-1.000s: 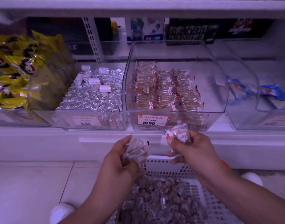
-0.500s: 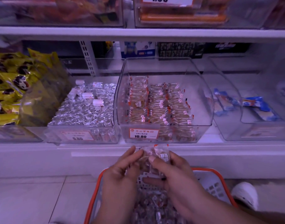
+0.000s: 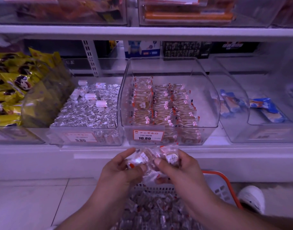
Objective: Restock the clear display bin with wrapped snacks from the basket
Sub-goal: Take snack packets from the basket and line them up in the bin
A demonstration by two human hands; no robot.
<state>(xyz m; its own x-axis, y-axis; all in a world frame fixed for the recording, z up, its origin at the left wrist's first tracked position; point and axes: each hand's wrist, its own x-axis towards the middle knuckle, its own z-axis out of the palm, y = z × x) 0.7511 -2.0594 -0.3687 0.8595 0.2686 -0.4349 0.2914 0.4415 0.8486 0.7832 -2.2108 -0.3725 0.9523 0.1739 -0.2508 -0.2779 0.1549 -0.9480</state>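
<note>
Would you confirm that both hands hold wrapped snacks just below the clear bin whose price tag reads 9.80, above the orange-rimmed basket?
Not quite: the tag is wrong. In the head view the left hand and right hand hold wrapped snacks just below the clear bin whose price tag reads 10.80, above the orange-rimmed basket. The 9.80 tag belongs to the neighbouring bin on the left.

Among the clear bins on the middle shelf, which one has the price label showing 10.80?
The clear display bin directly above both hands, holding rows of clear-wrapped brown snacks. Its orange-bordered label reads 10.80; the foil-candy bin to its left shows a different, blurred price.
</note>
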